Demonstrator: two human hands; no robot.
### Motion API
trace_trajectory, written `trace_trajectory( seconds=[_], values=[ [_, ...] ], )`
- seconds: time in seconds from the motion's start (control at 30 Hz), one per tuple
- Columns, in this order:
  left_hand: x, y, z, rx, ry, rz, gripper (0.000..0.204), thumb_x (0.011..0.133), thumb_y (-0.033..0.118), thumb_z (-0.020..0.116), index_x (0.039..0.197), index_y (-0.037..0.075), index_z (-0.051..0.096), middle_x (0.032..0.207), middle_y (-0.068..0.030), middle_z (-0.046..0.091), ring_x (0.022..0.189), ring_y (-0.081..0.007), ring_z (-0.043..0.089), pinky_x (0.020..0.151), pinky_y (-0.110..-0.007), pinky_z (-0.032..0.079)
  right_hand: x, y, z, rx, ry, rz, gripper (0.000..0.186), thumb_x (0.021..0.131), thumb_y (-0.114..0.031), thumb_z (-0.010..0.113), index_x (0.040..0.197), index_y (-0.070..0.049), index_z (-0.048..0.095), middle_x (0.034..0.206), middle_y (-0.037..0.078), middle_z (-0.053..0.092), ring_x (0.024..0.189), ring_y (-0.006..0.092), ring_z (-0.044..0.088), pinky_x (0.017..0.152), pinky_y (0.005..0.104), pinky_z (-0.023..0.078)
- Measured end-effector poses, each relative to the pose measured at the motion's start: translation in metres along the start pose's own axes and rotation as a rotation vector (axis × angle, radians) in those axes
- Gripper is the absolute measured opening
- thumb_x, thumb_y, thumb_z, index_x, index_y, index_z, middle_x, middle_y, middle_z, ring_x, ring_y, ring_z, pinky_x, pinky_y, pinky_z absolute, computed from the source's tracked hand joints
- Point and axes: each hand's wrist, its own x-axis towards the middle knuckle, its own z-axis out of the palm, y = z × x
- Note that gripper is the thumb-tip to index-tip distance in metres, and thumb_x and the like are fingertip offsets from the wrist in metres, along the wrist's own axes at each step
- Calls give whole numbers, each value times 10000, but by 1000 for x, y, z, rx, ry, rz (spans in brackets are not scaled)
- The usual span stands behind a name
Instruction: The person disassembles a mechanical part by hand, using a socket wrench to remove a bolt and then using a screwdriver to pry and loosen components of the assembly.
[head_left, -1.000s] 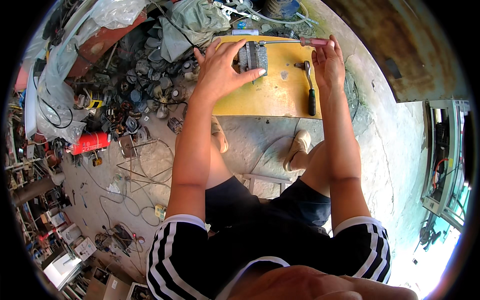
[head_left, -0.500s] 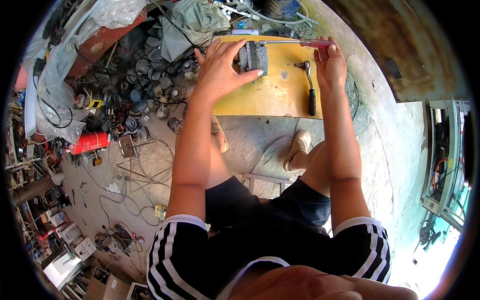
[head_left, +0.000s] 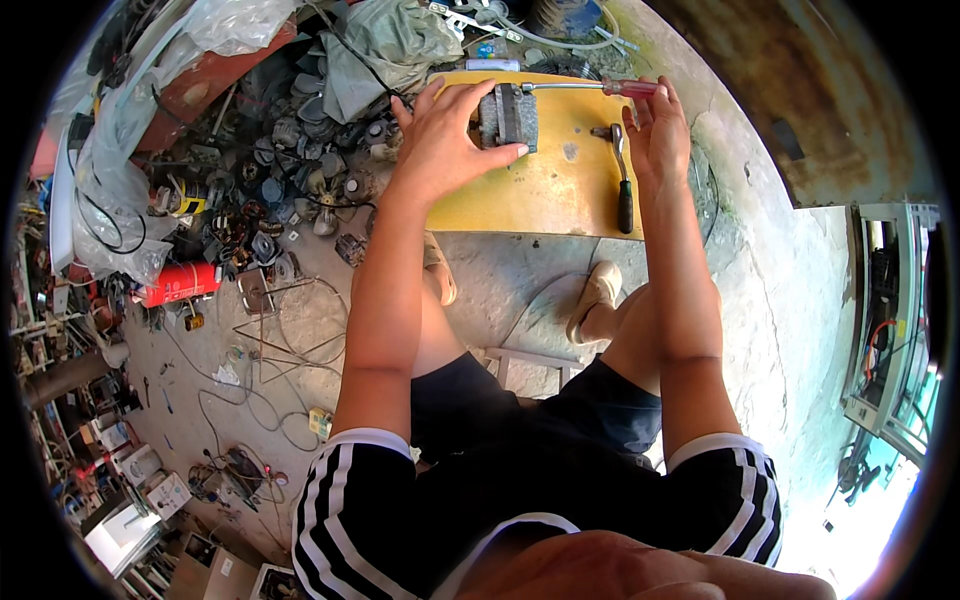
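On the low yellow bench [head_left: 500, 205] sits a grey, ribbed metal part [head_left: 510, 118], like a small motor, with a dark band across it. My left hand [head_left: 445, 137] grips it from the left, thumb at its near edge and fingers over the far side. A nut driver [head_left: 630, 89] with a clear red handle lies level, its shaft tip meeting the part's far right side. The fingertips of my right hand [head_left: 658, 128] close on the end of that handle. Below it, a ratchet wrench [head_left: 622, 185] with a dark green grip rests on the bench.
Heaped metal parts [head_left: 310, 160] and grey-green cloth [head_left: 385, 50] crowd the bench's left side. Loose cables [head_left: 265, 400] trail over the concrete floor. A red box [head_left: 180, 285] stands at left, and a rusty brown panel [head_left: 800, 100] leans in at upper right.
My right fingers have shifted slightly on the driver's handle, which sits a little lower now. The left hand and the metal part have barely moved.
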Motion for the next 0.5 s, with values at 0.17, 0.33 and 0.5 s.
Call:
trace_trajectory(
  seconds=[0.17,0.33,0.5],
  values=[
    [-2,3,6,21,65,13,888,620,532,837,1372,176,525,1380,-108,552,1404,-382,332,1107,-736,40,-1,-1,3,19,15,43,419,1030,-299,538,1417,-176,437,1141,1,617,991,140,598,965,397,412],
    [-1,8,5,45,45,3,888,649,524,831,1393,164,508,1402,-132,531,1416,-353,327,1127,-698,45,16,10,-10,111,-55,18,363,1019,-327,561,1349,-197,481,1085,-4,616,958,127,596,909,364,438],
    [-3,5,7,62,63,11,890,643,521,833,1387,154,511,1391,-131,536,1405,-355,340,1118,-710,57,3,4,3,43,4,36,333,1033,-262,536,1347,-180,464,1102,22,615,1006,151,611,919,381,462]
  ],
)
